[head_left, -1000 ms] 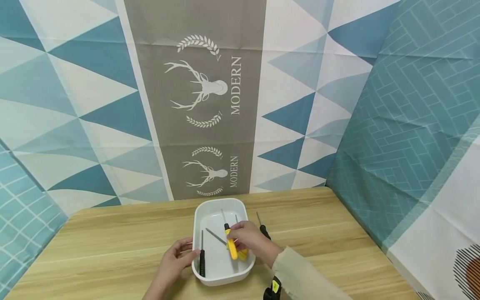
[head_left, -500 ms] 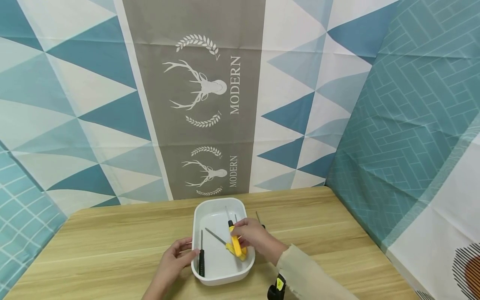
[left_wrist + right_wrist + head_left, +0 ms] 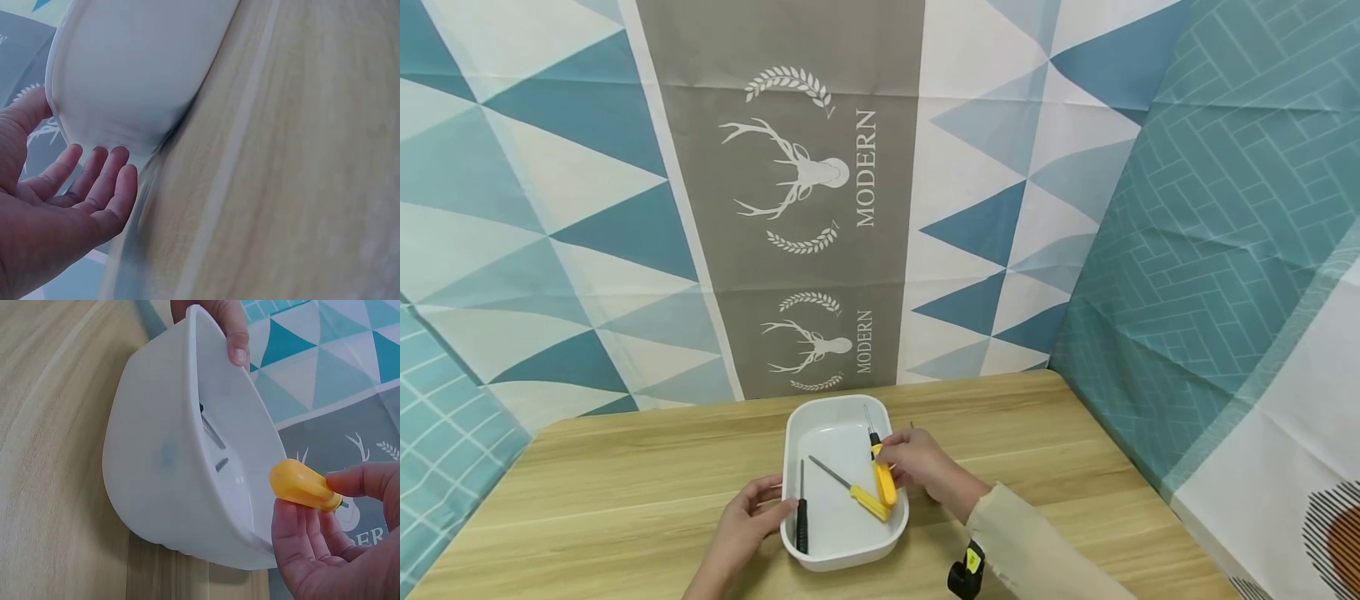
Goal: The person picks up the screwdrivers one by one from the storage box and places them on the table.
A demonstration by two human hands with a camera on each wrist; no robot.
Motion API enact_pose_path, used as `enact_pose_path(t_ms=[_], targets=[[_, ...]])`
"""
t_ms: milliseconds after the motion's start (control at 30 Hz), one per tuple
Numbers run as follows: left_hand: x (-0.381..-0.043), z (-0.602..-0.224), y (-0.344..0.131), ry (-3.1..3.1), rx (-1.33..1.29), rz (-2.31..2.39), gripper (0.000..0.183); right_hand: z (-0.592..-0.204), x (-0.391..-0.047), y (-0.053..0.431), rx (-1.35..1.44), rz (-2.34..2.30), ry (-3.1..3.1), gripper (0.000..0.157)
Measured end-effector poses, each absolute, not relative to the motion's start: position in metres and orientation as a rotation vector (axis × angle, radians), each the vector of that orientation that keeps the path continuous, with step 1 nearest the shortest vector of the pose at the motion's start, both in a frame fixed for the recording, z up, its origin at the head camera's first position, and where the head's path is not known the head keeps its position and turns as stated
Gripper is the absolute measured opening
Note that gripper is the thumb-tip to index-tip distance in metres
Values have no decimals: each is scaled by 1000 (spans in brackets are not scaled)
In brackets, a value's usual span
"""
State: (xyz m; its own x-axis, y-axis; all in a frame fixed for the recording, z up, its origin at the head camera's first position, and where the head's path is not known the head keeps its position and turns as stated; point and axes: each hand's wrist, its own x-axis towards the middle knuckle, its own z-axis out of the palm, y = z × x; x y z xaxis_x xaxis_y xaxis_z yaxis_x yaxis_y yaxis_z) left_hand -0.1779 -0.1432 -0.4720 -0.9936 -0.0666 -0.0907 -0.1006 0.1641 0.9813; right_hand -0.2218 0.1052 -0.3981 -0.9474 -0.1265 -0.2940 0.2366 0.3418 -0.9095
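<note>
My right hand (image 3: 917, 458) pinches a yellow-handled screwdriver (image 3: 884, 482) between thumb and fingers, its shaft pointing to the far wall, over the right side of a white tray (image 3: 835, 533). In the right wrist view its yellow handle (image 3: 300, 484) shows beside the tray's rim (image 3: 209, 450). My left hand (image 3: 747, 521) holds the tray's left wall, thumb at the rim and fingers along the outside (image 3: 125, 119). Inside the tray lie a second yellow-handled screwdriver (image 3: 869, 502), slanted, and a black-handled screwdriver (image 3: 802, 525) along the left wall.
The tray stands on a wooden table (image 3: 647, 500). Behind my right hand, the shaft tip (image 3: 912, 425) of another screwdriver shows on the table; the rest is hidden. Patterned cloth (image 3: 820, 167) hangs along the table's back and sides.
My right hand has moved right with the yellow-handled screwdriver, from the tray's middle to its right wall. More of the second yellow handle now shows. My left hand has stayed put.
</note>
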Motion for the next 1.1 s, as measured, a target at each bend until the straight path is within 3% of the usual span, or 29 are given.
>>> enact_pose_path(t_ms=[1100], targets=[[-175,-470,-142,2331,-183,2055,55,-403,-230,147,203,-1664,2342,37]])
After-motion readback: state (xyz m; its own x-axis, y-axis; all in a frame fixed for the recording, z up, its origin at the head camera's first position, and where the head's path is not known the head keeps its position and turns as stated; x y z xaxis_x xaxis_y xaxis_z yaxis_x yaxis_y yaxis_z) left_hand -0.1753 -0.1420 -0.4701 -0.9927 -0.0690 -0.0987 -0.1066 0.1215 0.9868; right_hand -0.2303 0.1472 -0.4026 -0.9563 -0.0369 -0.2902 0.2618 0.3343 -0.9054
